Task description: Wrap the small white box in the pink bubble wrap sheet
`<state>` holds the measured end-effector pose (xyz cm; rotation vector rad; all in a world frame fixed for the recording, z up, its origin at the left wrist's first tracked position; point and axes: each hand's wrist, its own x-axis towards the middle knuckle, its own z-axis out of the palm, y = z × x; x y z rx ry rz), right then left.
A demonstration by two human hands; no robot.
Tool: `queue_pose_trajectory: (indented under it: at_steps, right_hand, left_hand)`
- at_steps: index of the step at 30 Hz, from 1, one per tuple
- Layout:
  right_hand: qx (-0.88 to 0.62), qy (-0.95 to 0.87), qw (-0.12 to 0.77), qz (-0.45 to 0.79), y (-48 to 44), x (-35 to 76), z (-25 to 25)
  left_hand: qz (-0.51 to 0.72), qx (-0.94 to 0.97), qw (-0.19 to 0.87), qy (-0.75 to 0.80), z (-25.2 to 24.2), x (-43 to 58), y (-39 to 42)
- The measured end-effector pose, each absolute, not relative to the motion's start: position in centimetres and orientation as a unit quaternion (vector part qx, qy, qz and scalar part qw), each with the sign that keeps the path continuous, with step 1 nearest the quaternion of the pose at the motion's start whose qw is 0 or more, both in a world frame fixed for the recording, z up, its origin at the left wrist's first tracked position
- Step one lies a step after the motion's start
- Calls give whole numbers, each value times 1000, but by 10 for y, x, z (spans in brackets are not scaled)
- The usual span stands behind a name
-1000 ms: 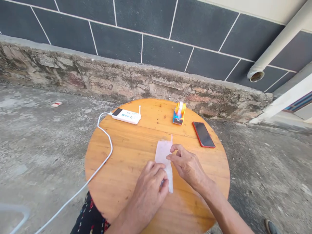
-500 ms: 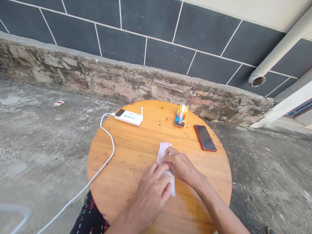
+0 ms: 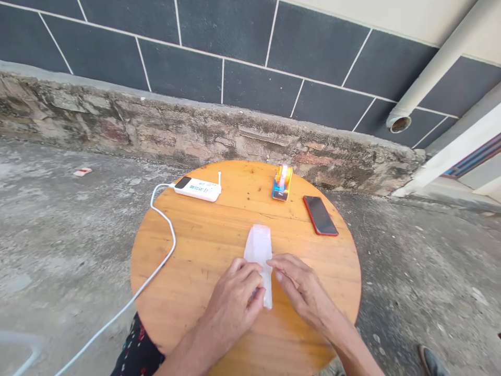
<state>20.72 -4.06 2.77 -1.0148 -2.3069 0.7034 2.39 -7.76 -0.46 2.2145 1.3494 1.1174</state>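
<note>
A thin white strip, perhaps folded tissue or plastic film (image 3: 258,241), lies lengthwise near the middle of the round wooden table (image 3: 188,261). My left hand (image 3: 235,295) rests over its lower left side, fingers curled and closed on its edge. The fingertips hide part of the strip. On the other side, my right hand (image 3: 301,284) has its fingers stretched out and apart from the thumb, with the fingertips at the strip's right edge. It grips nothing.
Toward the back stand an orange and blue tape dispenser (image 3: 282,183) and a white power bank (image 3: 198,188) with a white cable (image 3: 171,245) running off the left edge. A red-cased phone (image 3: 320,215) lies at right. Beyond is a stone wall base (image 3: 176,130).
My right hand has let go of the strip and moved right, its fingers opening out. More of the strip's upper part shows, wider than before. The view has shifted slightly.
</note>
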Motion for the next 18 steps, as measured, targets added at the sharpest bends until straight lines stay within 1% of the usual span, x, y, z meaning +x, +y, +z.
queue_pose_trajectory:
  at_steps: [3, 10, 14, 18]
  right_hand:
    - [-386, -853, 243, 254, -54, 204, 25]
    - [-408, -851, 254, 212, -59, 196, 15]
    - [-408, -862, 234, 190, -70, 199, 14]
    - [-417, -872, 217, 135, -81, 197, 1]
  left_hand:
    - [408, 766, 164, 470, -5, 24, -77]
    - [419, 753, 189, 471, -5, 25, -77]
    - [416, 747, 203, 477, -5, 24, -77]
    - [414, 745, 215, 476, -5, 24, -76]
